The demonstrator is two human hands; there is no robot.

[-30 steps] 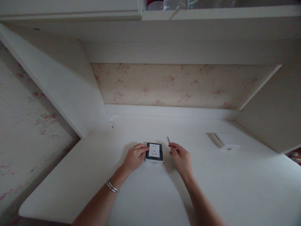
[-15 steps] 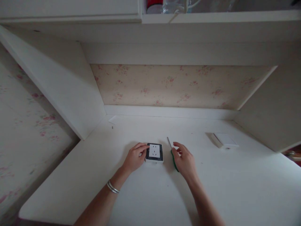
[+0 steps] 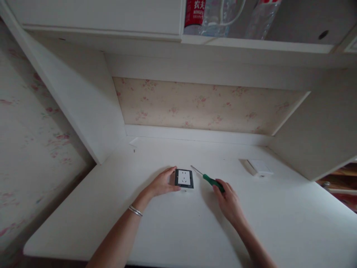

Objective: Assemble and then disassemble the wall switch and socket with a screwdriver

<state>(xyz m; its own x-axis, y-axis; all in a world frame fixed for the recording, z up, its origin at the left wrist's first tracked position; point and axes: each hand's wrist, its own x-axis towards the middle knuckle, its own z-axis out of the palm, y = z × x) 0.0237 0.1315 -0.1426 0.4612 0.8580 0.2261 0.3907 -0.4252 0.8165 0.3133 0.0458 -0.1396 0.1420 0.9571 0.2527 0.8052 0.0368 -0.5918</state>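
A wall socket (image 3: 184, 178) with a white face, dark frame and white box lies flat on the desk, face up. My left hand (image 3: 164, 183) grips it from the left, the thumb at the near edge and the fingers at the far left corner. To the right, my right hand (image 3: 228, 201) is closed round the end of a screwdriver (image 3: 210, 179) with a green handle. Its metal tip points up and left, just beyond the socket's far right corner, apart from it.
A white box-like piece (image 3: 259, 167) sits on the white desk (image 3: 167, 230) at the right. A small screw-like bit (image 3: 134, 150) and a thin white piece (image 3: 134, 142) lie at the back left. Plastic bottles (image 3: 195, 16) stand on the shelf above.
The screwdriver has swung from steep to slanting, its tip now nearer the socket, its handle gripped near the end. My left hand has spread from the socket's left side to its near and far edges.
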